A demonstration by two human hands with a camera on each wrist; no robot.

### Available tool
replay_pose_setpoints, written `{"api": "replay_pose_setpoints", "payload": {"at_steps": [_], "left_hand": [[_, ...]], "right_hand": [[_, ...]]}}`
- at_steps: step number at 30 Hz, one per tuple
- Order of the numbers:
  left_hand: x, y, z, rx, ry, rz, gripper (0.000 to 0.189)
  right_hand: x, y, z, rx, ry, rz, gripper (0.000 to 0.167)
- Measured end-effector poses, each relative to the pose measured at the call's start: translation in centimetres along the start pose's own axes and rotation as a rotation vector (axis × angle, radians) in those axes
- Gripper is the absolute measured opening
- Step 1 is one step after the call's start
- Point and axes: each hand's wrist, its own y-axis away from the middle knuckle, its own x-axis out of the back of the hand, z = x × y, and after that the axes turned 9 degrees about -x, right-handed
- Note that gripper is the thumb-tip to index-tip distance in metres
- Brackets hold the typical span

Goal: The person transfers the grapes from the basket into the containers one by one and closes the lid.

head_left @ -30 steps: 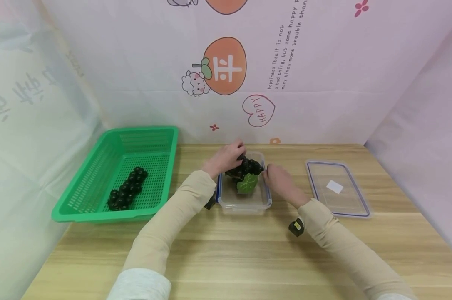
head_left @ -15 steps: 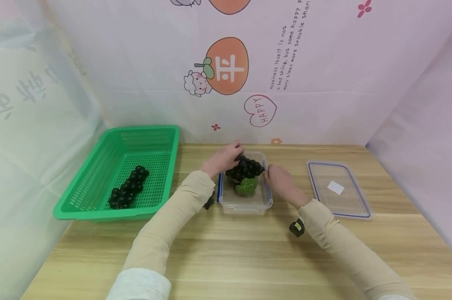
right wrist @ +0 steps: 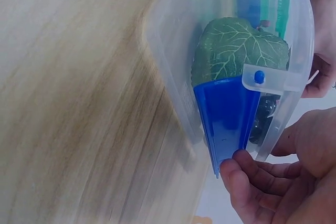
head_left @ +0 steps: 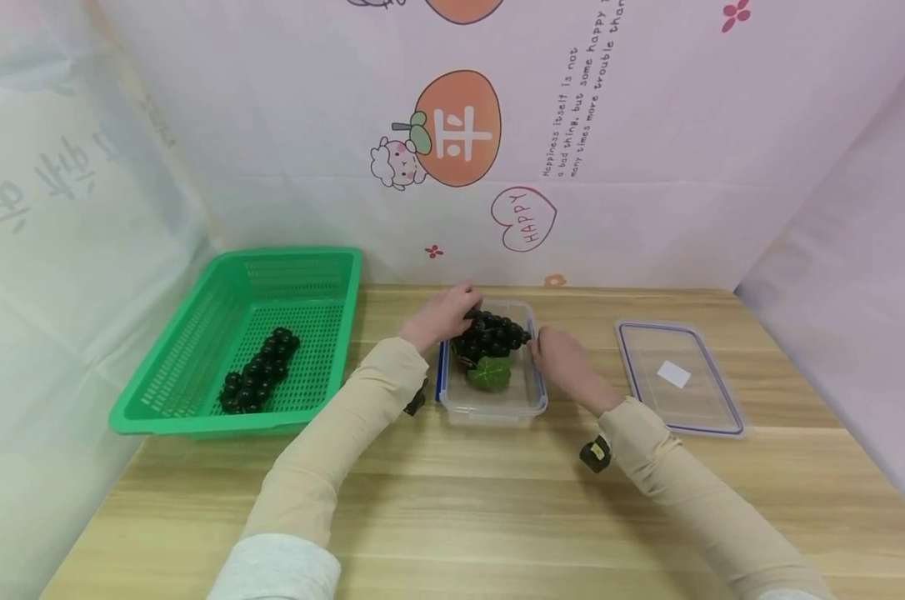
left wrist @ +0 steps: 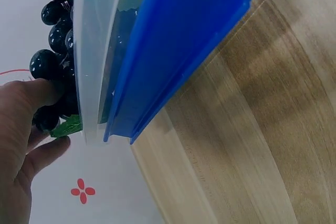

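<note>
A clear plastic food container point(head_left: 490, 412) with blue side latches stands mid-table. Inside lies a bunch of dark grapes point(head_left: 497, 337) with a green leaf point(head_left: 490, 374) on its near side. My left hand point(head_left: 441, 318) reaches over the container's left rim and grips the bunch. In the left wrist view the thumb point(left wrist: 44, 92) lies on the grapes, with fingers beneath. At the right rim, my right hand point(head_left: 563, 362) holds the container's wall. The right wrist view has its fingertips against a blue latch point(right wrist: 227, 114), the thumb partly hidden behind the wall.
A green plastic basket point(head_left: 353, 321) stands at the left, holding another bunch of dark grapes point(head_left: 259, 372). To the right, the clear lid point(head_left: 700, 400) with a blue seal lies flat on the wooden table point(head_left: 467, 517). A printed cloth point(head_left: 632, 225) hangs behind.
The grape bunch has settled slightly in the container, and its leaf has tilted and shifted a little nearer. My left hand has moved slightly left; the right hand keeps its place at the rim.
</note>
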Motion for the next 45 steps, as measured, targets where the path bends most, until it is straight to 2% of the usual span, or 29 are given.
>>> {"api": "replay_pose_setpoints", "payload": {"at_steps": [5, 14, 19, 24, 29, 33, 37, 45], "left_hand": [[-0.2, -0.1, -0.3, 0.014, -0.004, -0.011, 0.027], [-0.6, -0.1, -0.6, 0.040, 0.065, -0.009, 0.029], [-0.6, 0.4, -0.9, 0.059, 0.126, -0.040, 0.035], [0.1, 1.0, -1.2, 0.076, 0.199, -0.060, 0.047], [1.3, 1.8, -1.7, 0.079, 0.270, -0.018, 0.050], [2.5, 3.2, -2.7, 0.105, 0.296, 0.022, 0.048], [4.0, 4.9, -3.8, 0.165, 0.301, 0.029, 0.048], [7.0, 8.8, -6.1, 0.282, 0.230, 0.027, 0.041]], "right_hand": [[0.0, 0.0, 0.0, -0.005, -0.010, -0.010, 0.025], [0.0, 0.1, -0.2, -0.013, 0.005, -0.007, 0.026], [-0.2, 0.2, -0.4, -0.010, -0.005, -0.013, 0.025], [-0.3, 0.0, -0.5, -0.016, -0.014, -0.018, 0.026], [-0.3, -0.3, -0.2, -0.028, -0.016, -0.023, 0.026], [-0.4, -0.5, -0.2, -0.024, -0.024, -0.034, 0.027], [-0.5, -0.6, -0.2, -0.021, -0.017, -0.035, 0.027], [-0.4, -0.6, -0.4, -0.012, -0.011, -0.015, 0.028]]}}
